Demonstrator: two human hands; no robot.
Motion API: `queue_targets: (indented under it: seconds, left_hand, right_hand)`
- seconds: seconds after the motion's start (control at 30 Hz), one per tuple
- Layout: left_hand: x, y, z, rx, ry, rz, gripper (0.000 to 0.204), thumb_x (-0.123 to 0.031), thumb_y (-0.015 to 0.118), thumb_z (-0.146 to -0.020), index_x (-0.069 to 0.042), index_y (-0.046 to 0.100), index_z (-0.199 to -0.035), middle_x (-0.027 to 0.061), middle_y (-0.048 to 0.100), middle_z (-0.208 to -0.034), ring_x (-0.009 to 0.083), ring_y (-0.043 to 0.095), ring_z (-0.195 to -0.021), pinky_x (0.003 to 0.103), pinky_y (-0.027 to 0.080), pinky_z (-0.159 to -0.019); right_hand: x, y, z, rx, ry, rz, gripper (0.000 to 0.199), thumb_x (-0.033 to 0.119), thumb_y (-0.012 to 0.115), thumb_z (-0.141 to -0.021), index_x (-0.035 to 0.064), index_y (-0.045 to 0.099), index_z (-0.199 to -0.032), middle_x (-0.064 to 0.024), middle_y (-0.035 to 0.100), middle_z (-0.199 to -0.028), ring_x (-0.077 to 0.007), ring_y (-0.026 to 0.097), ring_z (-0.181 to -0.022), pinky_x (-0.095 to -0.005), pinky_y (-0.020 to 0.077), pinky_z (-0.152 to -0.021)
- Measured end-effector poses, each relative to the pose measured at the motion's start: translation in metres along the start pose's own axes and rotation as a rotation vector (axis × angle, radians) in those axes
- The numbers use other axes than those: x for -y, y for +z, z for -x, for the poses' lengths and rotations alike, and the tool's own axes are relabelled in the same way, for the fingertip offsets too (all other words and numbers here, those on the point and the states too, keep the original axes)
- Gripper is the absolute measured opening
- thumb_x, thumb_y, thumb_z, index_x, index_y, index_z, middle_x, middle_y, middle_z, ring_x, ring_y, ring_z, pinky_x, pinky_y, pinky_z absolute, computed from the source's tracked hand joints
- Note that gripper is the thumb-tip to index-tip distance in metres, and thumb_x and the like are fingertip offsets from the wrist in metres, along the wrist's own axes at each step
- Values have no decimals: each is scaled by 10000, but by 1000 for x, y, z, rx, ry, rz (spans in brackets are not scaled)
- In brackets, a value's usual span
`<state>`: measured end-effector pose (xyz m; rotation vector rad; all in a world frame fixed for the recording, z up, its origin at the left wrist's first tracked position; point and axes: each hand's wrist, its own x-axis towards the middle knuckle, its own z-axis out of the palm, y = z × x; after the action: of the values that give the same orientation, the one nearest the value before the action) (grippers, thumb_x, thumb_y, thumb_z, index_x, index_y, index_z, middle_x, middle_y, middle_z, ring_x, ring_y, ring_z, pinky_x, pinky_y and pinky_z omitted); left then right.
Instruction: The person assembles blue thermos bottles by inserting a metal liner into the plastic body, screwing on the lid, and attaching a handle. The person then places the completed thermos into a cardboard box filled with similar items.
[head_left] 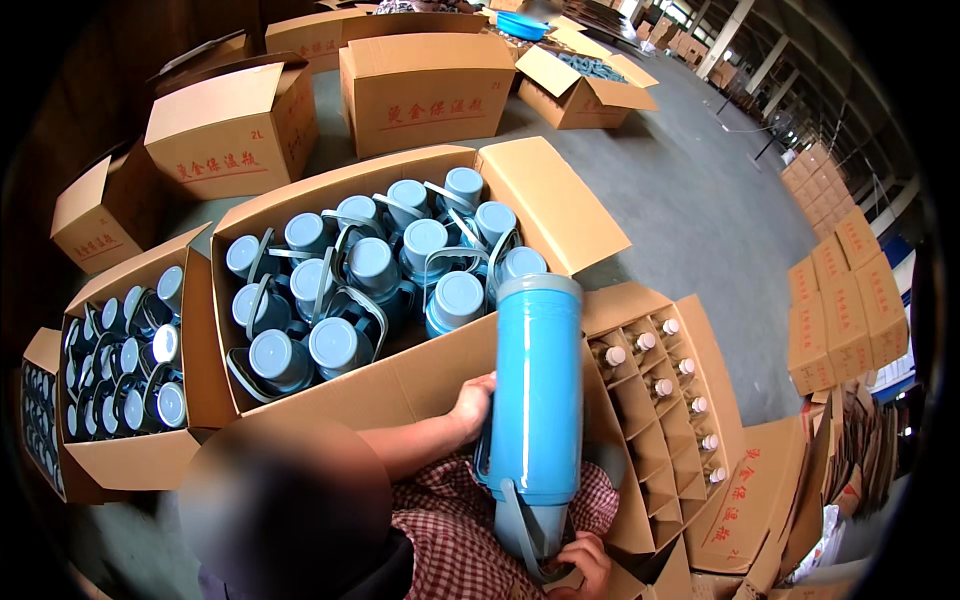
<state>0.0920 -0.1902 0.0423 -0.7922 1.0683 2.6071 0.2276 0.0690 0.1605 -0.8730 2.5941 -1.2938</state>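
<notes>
- Flask [535, 385]: 1 tall light-blue thermos flask stands upright between both hands, its grey rim at the top and its grey-blue strap handle hanging at the bottom.
- Left hand [472, 402] is closed around the flask's side handle, about halfway up the body.
- Right hand [588, 562] grips the flask's lower end, fingers curled by the strap handle; how much of the base it holds cannot be told.
- Just right of the hands, 1 divided carton [660, 420] holds silver glass liners with white necks; about 10 necks show, and the nearer cells look unfilled.
- Above the left hand, 1 large open carton [400, 380] holds about 14 blue flasks seen from their caps.
- Far left of it, 1 smaller open carton [130, 460] is packed with more blue flasks, too crowded to count.
- Beyond, at least 5 more brown cartons [425, 90] sit on the grey floor [700, 210].
</notes>
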Motion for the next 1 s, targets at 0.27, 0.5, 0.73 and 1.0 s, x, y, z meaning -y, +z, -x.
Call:
queue_targets:
  seconds: [0.27, 0.5, 0.73, 1.0]
  left_hand:
    - [-5, -33, 16, -60, -93, 93, 382, -294, 307, -1001, -35, 548, -1145, 139, 671, -903, 214, 646, -695, 289, 507, -554]
    - [-84, -77, 13, -262, 788, -997, 279, -260, 510, -934, -14, 639, -917, 113, 680, -828, 260, 657, -775, 367, 512, -696]
    - [-163, -147, -24, -273, 576, -2008, 317, -370, 482, -893, -133, 668, -990, 83, 650, -1044, 251, 578, -1049, 426, 361, -959]
    - [-166, -206, 10, -270, 715, -1990, 252, -315, 609, -761, -88, 689, -687, 86, 651, -783, 272, 607, -831, 401, 420, -807]
  right_hand:
    - [3, 17, -18, -306, -305, 264, 280, 141, 773, -618, 101, 497, -597, -36, 468, -613, -235, 499, -538, -358, 395, -529]
    - [19, -26, -74, -683, -359, 182, 230, 65, 654, -589, -2, 524, -767, -35, 432, -634, -167, 429, -562, -271, 352, -548]
    - [62, -18, -122, -793, 212, -586, 179, -9, 580, -627, 22, 553, -801, 4, 501, -739, -72, 469, -676, -196, 397, -684]
    - [69, -39, -158, -792, 64, -537, 253, 1, 536, -648, -5, 540, -901, -11, 455, -756, -99, 468, -669, -205, 408, -661]
